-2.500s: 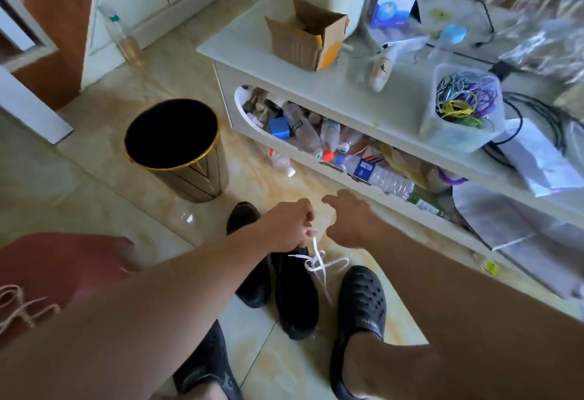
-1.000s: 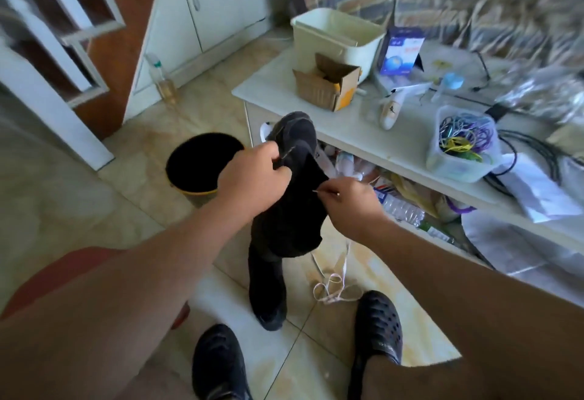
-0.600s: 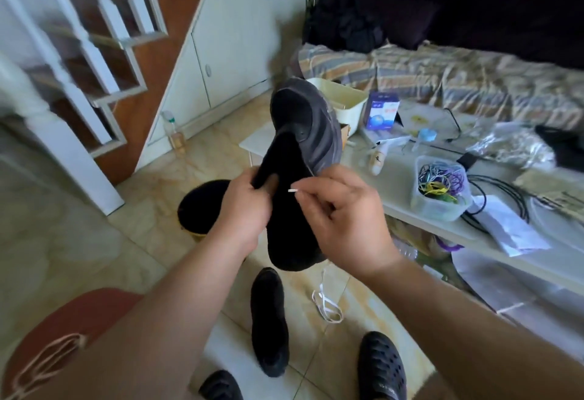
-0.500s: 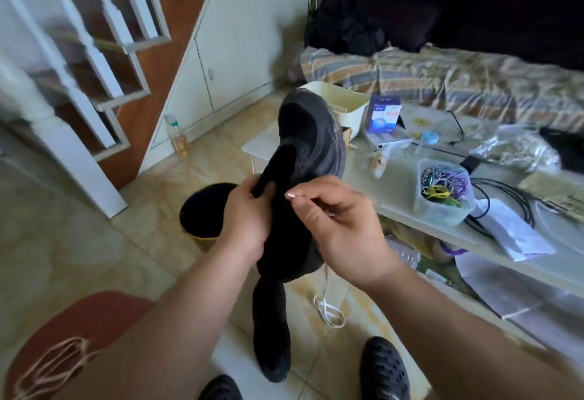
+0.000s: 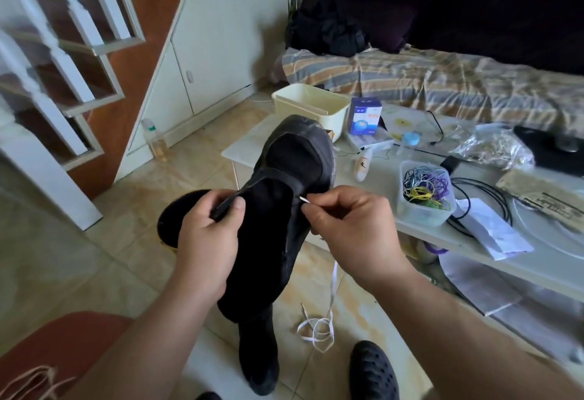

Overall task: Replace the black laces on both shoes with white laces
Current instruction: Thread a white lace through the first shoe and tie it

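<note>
white lace tip held at the raised black shoe

the person has one black shoe point(image 5: 278, 210) lifted up in front of them, toe pointing away toward the low white table point(image 5: 373, 210). the left hand point(image 5: 207, 241) grips the shoe along its left edge, thumb curled over the rim of the opening. the right hand point(image 5: 354, 226) pinches the tip of a white lace point(image 5: 330, 292) between thumb and forefinger, right at the shoe's right side by the eyelets. from under that hand the lace hangs down and ends in a loose tangle of loops on the tiled floor point(image 5: 132, 241).

the second black shoe point(image 5: 259, 349) lies on the floor below the lifted one, just beside the lace's tangle. a foot in a black perforated clog point(image 5: 373, 371) stands to the right of it.

behind the left hand a dark round bin point(image 5: 177, 210) sits on the floor. on the table are a cream tub point(image 5: 311, 107), a blue and white box point(image 5: 365, 115), a clear container of coloured wires point(image 5: 425, 194) and some papers point(image 5: 493, 229). a striped blanket point(image 5: 442, 83) covers the dark sofa beyond.
</note>
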Demonstrator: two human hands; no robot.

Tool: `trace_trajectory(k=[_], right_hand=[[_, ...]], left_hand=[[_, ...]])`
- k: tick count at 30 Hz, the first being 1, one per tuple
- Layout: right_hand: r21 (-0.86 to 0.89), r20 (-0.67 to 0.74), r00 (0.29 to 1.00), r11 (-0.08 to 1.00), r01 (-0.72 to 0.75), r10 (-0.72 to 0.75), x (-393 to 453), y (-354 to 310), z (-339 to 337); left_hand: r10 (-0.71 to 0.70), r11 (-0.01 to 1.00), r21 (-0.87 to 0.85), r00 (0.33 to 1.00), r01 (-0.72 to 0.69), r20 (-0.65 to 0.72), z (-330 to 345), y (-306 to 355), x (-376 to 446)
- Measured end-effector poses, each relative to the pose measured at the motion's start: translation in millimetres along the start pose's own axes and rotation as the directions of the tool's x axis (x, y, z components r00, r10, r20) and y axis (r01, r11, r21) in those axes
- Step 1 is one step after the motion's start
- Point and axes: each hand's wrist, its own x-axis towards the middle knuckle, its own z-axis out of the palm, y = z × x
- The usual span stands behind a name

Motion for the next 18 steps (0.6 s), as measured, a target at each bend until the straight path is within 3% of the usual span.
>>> trace_trajectory(k=[10, 14, 18], right_hand=[[0.000, -0.011, 1.000, 1.000, 0.008, -0.008, 9, 3, 12], [-0.015, -0.044, 0.999, 1.000, 0.012, -0.012, 14, 3, 15], [-0.027, -0.045, 0.999, 1.000, 0.008, -0.010, 14, 2, 14]], left_hand=[[0.001, 0.993, -0.116, 0.998, -0.008, -0.057, -5, -1, 3], [0.074, 0.995, -0.064, 0.995, -0.079, -0.072, -4, -3, 3], [0.206, 0.974, 0.106, 0.977, -0.199, -0.062, -3, 0, -3]])
